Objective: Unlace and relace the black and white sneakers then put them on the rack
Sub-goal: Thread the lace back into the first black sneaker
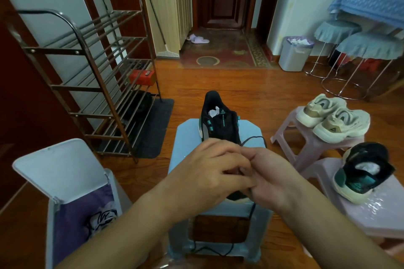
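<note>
Black knit with teal lace loops, the sneaker [220,120] lies on the blue stool [188,137], heel away from the person and toe under the hands. Both hands meet over the toe end: the left hand [209,170] has its fingers curled down onto the front of the shoe, and the right hand [271,177] pinches toward the same spot, seemingly on the lace [254,138], though the exact hold is hidden between the fingers. 1 strand loops out just right of the sneaker; another hangs down the front of the stool to the floor.

The upper loops look bare, so the step in hand seems to be the lacing work at the lowest eyelets; whether threading out or in, I cannot tell. The next move calls for a firm pinch on the lace tip and a steady shoe.

The second sneaker [363,172] rests on a pink stool [376,214] right of the blue stool. A cream pair [332,118] sits on another pink stool beyond it. The rack [91,76] stands left of the blue stool, and a white bin [65,181] stands near its left side.
</note>
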Demonstrator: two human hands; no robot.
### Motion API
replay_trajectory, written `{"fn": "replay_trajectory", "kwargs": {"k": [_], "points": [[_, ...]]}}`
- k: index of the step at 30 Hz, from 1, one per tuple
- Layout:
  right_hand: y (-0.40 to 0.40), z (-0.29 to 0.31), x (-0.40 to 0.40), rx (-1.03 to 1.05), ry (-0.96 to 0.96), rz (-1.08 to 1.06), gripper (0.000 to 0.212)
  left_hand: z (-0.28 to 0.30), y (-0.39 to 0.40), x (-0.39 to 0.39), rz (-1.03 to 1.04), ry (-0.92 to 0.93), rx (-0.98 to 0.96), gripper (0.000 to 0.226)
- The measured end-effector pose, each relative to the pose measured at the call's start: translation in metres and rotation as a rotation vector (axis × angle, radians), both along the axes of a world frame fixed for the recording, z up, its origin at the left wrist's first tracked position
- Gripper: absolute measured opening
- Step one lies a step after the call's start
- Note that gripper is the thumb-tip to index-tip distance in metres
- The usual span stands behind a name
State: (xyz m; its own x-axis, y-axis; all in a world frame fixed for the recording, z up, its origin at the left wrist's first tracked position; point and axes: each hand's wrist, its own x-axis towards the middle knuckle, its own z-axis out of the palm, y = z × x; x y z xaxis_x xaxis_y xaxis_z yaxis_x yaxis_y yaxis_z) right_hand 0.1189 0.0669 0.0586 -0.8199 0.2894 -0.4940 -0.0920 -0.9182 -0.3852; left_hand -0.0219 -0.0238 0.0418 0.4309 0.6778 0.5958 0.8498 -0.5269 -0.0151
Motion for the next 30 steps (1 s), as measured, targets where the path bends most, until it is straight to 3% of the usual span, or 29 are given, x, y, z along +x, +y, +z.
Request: {"fn": "replay_trajectory", "kwargs": {"k": [2,3,6,7,8,11,13,15,22,30], "points": [[-0.005,-0.005,-0.001,0.08,-0.04,0.066,0.034,0.003,-0.005,0.003,-0.032,-0.045,-0.049,0.014],[-0.006,-0.007,0.0,0.168,-0.078,0.137,0.036,0.007,-0.009,0.007,-0.029,-0.192,-0.119,0.012],[0.006,-0.002,0.009,0.606,-0.409,0.345,0.053,0.029,-0.019,-0.001,0.192,-1.115,-0.441,0.009],[0.015,-0.001,0.011,0.789,-0.563,0.295,0.049,0.03,-0.02,-0.011,0.32,-1.367,-0.548,0.007],[0.024,-0.002,0.013,0.979,-0.695,0.197,0.039,0.027,-0.02,-0.022,0.443,-1.496,-0.665,0.008],[0.048,-0.014,0.011,1.57,-0.843,-0.041,0.017,0.009,-0.015,-0.031,0.602,-1.484,-0.93,0.016],[0.052,-0.024,0.003,1.906,-0.758,-0.007,0.014,-0.008,-0.006,-0.022,0.607,-1.491,-0.951,0.016],[0.05,-0.038,-0.005,2.093,-0.68,0.059,0.017,-0.022,0.005,-0.013,0.628,-1.473,-0.943,0.017],[0.047,-0.042,-0.013,2.071,-0.736,0.077,0.022,-0.032,0.021,-0.008,0.697,-1.276,-0.924,0.025],[0.045,-0.044,-0.013,2.064,-0.74,0.093,0.02,-0.04,0.029,-0.008,0.74,-1.28,-0.885,0.031]]}}
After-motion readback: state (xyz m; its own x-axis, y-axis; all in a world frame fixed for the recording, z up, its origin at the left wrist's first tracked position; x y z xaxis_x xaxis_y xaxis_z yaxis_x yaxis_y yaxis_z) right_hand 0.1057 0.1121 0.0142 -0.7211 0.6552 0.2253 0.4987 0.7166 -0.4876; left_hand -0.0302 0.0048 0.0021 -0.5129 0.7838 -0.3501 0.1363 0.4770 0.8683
